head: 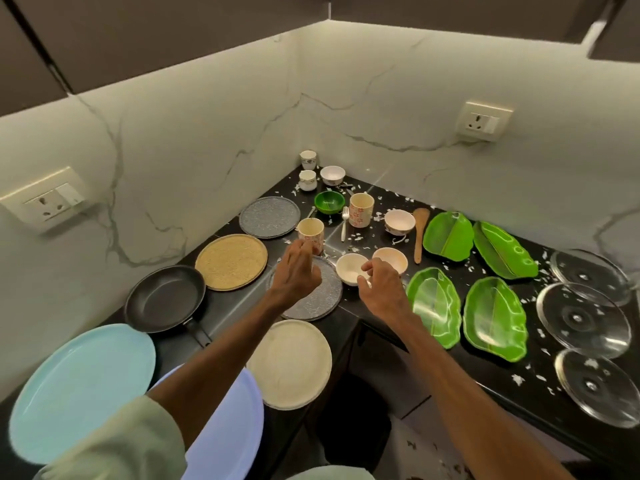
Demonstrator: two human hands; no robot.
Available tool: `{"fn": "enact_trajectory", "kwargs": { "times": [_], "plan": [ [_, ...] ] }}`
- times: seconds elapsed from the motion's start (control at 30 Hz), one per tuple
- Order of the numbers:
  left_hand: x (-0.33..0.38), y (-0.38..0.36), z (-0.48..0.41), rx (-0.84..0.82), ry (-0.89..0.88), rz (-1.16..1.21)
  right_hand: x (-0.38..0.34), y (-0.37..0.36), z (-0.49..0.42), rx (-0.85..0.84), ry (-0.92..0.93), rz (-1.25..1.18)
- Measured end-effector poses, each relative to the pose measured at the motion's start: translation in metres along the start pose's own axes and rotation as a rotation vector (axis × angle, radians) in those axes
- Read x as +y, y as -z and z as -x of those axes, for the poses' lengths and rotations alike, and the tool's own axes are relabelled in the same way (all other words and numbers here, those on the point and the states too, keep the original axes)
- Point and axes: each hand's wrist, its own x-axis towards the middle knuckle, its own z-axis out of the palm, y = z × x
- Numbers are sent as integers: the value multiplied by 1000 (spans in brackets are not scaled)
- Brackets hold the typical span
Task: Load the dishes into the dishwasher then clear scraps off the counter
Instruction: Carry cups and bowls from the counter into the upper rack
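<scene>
Cream bowl: right hand pinches its near right rim; left hand curls at the mug, grip unclear.

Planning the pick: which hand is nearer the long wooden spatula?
Right. The right hand is just left of the long wooden spatula; the left hand is farther left.

i count six round plates, four green leaf plates, three glass lids at three o'clock, five bowls, two mugs, two small cups, one frying pan, fork, wooden spatula.
</scene>
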Motion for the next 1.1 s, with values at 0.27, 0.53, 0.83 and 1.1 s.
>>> {"fn": "enact_trajectory", "kwargs": {
  "times": [0.27, 0.53, 0.83, 1.1],
  "plan": [
    [-31, 0, -22, 2, 113, 75, -20, -23, -52, -71, -19, 36],
    [-49, -4, -82, -2, 161, 74, -17, -36, -122, -95, 18, 30],
    [-69, -34, -196, -65, 238, -9, 0, -64, -217, -69, 100, -33],
    [-116, -88, -305, -113, 250, -178, 23, -103, -273, -28, 117, -76]
  ]
}}
